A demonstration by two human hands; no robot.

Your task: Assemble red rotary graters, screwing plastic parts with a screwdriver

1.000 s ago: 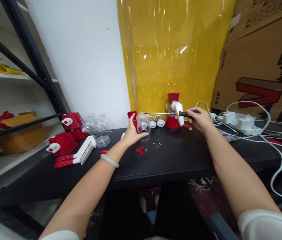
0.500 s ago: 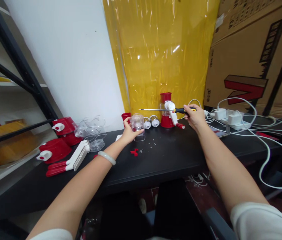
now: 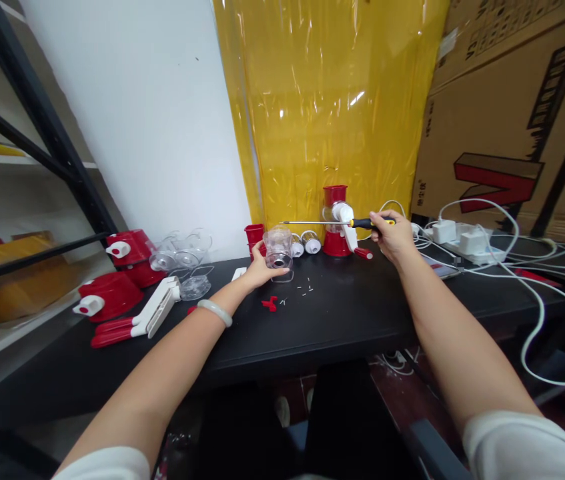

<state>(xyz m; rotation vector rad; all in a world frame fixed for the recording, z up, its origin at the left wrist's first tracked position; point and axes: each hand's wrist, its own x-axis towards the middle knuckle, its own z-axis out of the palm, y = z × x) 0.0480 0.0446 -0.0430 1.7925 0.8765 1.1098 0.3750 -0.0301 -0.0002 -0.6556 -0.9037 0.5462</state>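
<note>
My left hand (image 3: pixel 261 268) is wrapped round a clear plastic housing (image 3: pixel 278 248) that stands upright on the black table (image 3: pixel 342 300). In my right hand (image 3: pixel 393 235) is the black and yellow handle of a screwdriver (image 3: pixel 317 223), its long shaft level and pointing left, with the tip above the clear housing. Behind the shaft stands a red and white grinder (image 3: pixel 336 243) with a crank. Two drum-shaped parts (image 3: pixel 311 243) lie between the housing and the grinder. A small red part (image 3: pixel 269 304) and several tiny screws or pins (image 3: pixel 306 288) lie nearer the front edge.
Red bases (image 3: pixel 109 297), clear housings (image 3: pixel 182 250) and white crank arms with red handles (image 3: pixel 152 312) lie on the left. A red hopper (image 3: pixel 254 235) stands behind my left hand. White cables and plugs (image 3: pixel 473 241) cover the right side, before a cardboard box (image 3: pixel 492 127).
The view has shifted slightly. The clear housing looks a little more upright in my left hand, with its opening turned slightly. My right hand still holds the screwdriver level.
</note>
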